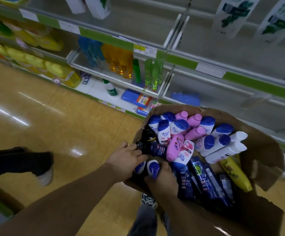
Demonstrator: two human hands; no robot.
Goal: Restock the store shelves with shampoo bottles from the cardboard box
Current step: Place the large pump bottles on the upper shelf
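Two brown sleeves are seen nearest, reaching forward from the lower left into a cardboard box [266, 150] that is open at the top. The hands are close together at the box's near-left corner. The left hand [127, 158] is laid over the rim with its fingers against the black cap of a dark CLEAR bottle [155, 149]; whether that bottle is gripped or only touched cannot be told. The right hand [162, 182] is placed just beside it, lower in the box, and its fingers are curled round a blue-capped bottle [153, 169]. A second blue cap [140, 167] is seen between the two hands.

Beyond the hands the box is filled with shampoo bottles lying loosely across one another: pink bottles [175, 147] just past the fingers, white bottles with blue caps [208, 143] farther on, and dark blue bottles [203, 178] to the right of the right hand. A yellow bottle [235, 174] is laid at the far right side.

Store shelves [206, 70] with green-edged fronts are seen well beyond the box; green and orange bottles are stood on them ahead of the left hand. A glossy tan floor [70, 125] is spread to the left of the hands, where another person's dark trouser leg [19, 160] and pale shoe are seen. A sneaker [148, 200] is visible below the right hand.
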